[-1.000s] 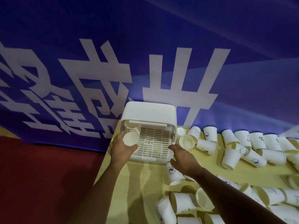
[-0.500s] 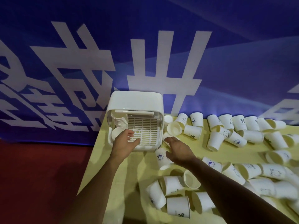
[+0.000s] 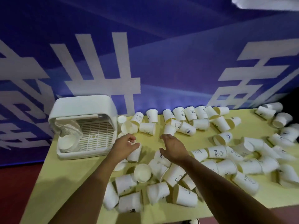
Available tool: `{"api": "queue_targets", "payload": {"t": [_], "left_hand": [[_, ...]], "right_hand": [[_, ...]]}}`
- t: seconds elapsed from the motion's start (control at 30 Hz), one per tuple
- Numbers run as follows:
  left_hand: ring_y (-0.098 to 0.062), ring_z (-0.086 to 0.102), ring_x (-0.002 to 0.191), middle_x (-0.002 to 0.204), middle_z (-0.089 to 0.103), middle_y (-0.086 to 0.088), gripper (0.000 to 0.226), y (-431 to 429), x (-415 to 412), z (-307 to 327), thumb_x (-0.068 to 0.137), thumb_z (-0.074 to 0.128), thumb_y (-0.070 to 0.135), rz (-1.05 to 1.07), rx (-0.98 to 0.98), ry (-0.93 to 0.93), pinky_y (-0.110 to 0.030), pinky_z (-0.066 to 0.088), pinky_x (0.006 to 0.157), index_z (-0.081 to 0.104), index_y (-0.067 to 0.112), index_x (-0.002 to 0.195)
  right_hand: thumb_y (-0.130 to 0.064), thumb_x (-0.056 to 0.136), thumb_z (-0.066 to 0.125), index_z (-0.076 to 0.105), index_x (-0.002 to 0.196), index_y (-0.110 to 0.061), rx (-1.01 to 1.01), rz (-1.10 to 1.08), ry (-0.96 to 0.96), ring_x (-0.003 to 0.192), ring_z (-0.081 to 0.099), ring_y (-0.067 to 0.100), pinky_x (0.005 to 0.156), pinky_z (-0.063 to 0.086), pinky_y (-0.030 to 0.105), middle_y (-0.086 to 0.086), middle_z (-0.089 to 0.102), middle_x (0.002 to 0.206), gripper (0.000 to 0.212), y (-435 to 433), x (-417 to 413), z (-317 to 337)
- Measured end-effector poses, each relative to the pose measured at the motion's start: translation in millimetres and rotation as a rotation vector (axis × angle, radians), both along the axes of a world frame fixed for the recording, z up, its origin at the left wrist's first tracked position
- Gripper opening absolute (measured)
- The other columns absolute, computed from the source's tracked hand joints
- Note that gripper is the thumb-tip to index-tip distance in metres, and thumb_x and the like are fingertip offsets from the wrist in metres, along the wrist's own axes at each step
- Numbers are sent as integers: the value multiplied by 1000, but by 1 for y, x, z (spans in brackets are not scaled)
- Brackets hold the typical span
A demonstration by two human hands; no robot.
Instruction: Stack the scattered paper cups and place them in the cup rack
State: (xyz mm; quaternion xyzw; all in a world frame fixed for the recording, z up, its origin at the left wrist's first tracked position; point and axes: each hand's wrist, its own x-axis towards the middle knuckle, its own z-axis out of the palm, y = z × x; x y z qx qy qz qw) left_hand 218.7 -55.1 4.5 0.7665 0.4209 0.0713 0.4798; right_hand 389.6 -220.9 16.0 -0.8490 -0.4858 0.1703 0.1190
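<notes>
The clutter is the main risk. Paper cups (image 3: 215, 152) lie on their sides all over the yellow worktop (image 3: 77, 172), many touching or leaning on one another. Reaching into the pile could set neighbours rolling, and those near the front edge could drop off. They look thin, so I judge a hard squeeze would dent a rim and that cup would not nest cleanly. Their mouths point every way, and any cup not turned to match would jam a stack.

The cup rack (image 3: 84, 107) stands at the left end of the worktop against the blue banner (image 3: 161, 62). A nested stack (image 3: 68, 131) already sits in its left side, and a careless push could knock it.

My left grip (image 3: 125, 145) hovers just right of the rack, palm down and fingers loosely curled, above a cup lying beneath it. It holds nothing that I can make out. My right grip (image 3: 172, 147) is beside it, apart, with fingers stretched forward, relaxed and empty. Both forearms reach in from the near edge.
</notes>
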Motion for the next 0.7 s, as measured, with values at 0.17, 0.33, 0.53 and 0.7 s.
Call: {"api": "queue_targets", "payload": {"t": [0.17,0.33,0.53,0.7], "left_hand": [[-14,59,99,106,64,5,35,-75,63,-3,80,80,34,-5,9,46,-21,45,79,63,21,109],[-14,56,106,114,61,4,38,-134,110,1,83,77,34,-51,12,91,-24,43,81,61,22,115],[-16,57,108,116,61,0,41,-155,166,14,84,77,33,-111,43,152,-29,46,92,61,16,118],[-15,57,106,114,62,2,44,-168,235,7,85,75,39,-223,66,133,-29,46,94,61,16,120]], "right_hand": [[-32,89,59,44,139,-13,-11,23,17,120,52,30,95,46,38,9,53,133,56,-59,67,-3],[-32,90,60,43,141,-14,-38,33,48,121,52,30,95,46,38,9,51,134,57,-111,124,-2],[-30,90,60,43,141,-14,-55,-58,76,118,52,29,96,46,38,9,52,133,56,-153,177,10],[-30,89,60,44,139,-13,-51,-214,83,118,52,29,94,46,38,10,53,131,55,-200,216,11]]}}
